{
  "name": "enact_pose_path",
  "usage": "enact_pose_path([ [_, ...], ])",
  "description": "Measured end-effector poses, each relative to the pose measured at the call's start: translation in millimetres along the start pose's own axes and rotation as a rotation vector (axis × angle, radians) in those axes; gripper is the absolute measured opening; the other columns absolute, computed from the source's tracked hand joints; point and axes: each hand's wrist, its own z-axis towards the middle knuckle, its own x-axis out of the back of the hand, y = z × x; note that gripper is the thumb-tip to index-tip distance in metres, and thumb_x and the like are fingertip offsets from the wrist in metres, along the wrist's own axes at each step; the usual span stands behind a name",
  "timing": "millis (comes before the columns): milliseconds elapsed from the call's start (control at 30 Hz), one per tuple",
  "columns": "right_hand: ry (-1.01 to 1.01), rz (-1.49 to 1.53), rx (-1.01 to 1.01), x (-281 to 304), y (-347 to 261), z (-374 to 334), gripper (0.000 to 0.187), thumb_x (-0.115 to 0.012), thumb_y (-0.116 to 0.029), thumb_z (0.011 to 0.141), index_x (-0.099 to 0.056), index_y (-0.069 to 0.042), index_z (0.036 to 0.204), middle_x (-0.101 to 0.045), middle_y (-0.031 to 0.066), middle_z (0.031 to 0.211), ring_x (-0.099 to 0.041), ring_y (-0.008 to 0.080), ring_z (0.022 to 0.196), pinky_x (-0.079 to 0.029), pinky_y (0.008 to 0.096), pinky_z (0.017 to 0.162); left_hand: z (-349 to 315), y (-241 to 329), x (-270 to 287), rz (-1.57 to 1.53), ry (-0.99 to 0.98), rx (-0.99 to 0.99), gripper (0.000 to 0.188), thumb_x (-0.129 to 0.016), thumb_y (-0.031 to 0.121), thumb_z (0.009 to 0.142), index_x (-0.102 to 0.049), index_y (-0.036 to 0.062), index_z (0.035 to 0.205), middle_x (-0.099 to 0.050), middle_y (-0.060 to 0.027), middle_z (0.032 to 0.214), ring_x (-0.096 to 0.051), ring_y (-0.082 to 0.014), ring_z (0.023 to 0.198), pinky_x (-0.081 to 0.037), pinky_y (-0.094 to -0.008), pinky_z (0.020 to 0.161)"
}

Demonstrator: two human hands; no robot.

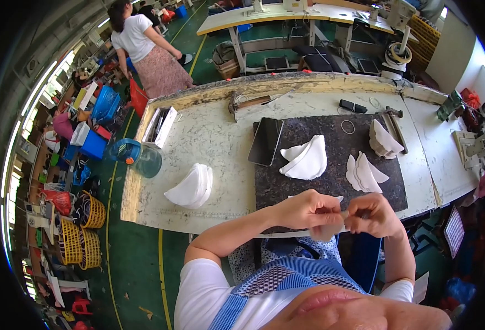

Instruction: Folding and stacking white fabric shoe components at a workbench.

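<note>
Close to my body, over the table's near edge, both hands are closed in pinches on a thin pale piece [326, 231]. My left hand [315, 210] grips its upper part; the fingertips of my right hand [373, 214] meet its edge. Beyond them, a dark mat [275, 190] bears a stack of white half-moon pieces [307, 159], a fanned group of off-white pieces [365, 175] and a beige stack [384, 141]. Another white half-moon stack [191, 187] lies on the table to the left. A small white edge [339, 198] shows behind my fingers.
A phone [266, 141] overlaps the mat's left edge. Hammers [248, 103] [395, 126] and a black object [353, 105] lie farther back. At left stand a tool box [160, 127] and a clear jug [146, 163]. A person [143, 47] stands beyond the table's far left corner.
</note>
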Motion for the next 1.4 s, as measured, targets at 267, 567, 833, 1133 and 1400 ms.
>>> enact_pose_path([
  [267, -0.204, 0.292, 0.038, -8.1, 33.5, 10.2, 0.016, -0.061, -0.008, 0.081, -0.072, 0.004, 0.083, -0.067, 0.0061, 0.066, -0.062, 0.0093, 0.056, -0.048, 0.0203, 0.052, 4.9, 7.4, 4.3, 0.125, 0.054, -0.182, 0.048, -0.078, 0.017, 0.082, -0.054, 0.0096, 0.124, -0.06, -0.0045, 0.106, -0.061, -0.0154, 0.094, -0.053, -0.0269, 0.067],
  [567, 0.026, 1.178, 0.162, -35.5, 72.0, 18.1, 0.033, -0.048, -0.031, 0.083, -0.064, -0.002, 0.086, -0.06, 0.0145, 0.118, -0.058, 0.023, 0.106, -0.044, 0.0346, 0.094, 3.9, 15.9, -15.2, 0.785, 0.364, -0.831, 0.038, -0.078, 0.01, 0.073, -0.065, 0.0113, 0.108, -0.06, -0.0031, 0.117, -0.057, -0.0215, 0.106, -0.047, -0.0346, 0.094],
  [833, 0.499, 0.599, -0.027, -52.9, 49.8, 27.0, 0.037, -0.053, -0.036, 0.101, -0.059, -0.004, 0.083, -0.062, 0.0024, 0.073, -0.06, 0.0088, 0.066, -0.045, 0.0235, 0.055, 9.0, -12.0, -66.7, 0.821, 0.055, -0.789, 0.015, -0.07, 0.009, 0.074, -0.056, 0.0143, 0.074, -0.061, -0.0053, 0.113, -0.056, -0.0217, 0.114, -0.039, -0.0419, 0.104],
  [1133, 1.479, -0.153, -0.064, 1.1, 170.0, -73.1, 0.027, -0.062, -0.031, 0.097, -0.068, -0.005, 0.094, -0.06, -0.0008, 0.072, -0.054, 0.0049, 0.067, -0.044, 0.0232, 0.059, 3.3, -10.8, -31.5, -1.501, 0.399, -0.025, 0.057, -0.041, 0.057, 0.098, -0.03, 0.0164, 0.059, -0.04, 0.0024, 0.057, -0.05, -0.0177, 0.078, -0.037, -0.0328, 0.08],
  [1400, 0.535, 0.166, -0.088, -74.8, 106.2, -73.4, 0.028, -0.072, -0.027, 0.088, -0.066, 0.0, 0.097, -0.066, 0.0043, 0.082, -0.064, 0.0131, 0.073, -0.051, 0.0272, 0.065, -46.0, -36.3, -33.2, -0.152, 0.246, -0.024, 0.043, -0.043, 0.049, 0.1, -0.051, 0.0066, 0.096, -0.058, -0.0121, 0.097, -0.06, -0.0195, 0.079, -0.05, -0.0297, 0.067],
])
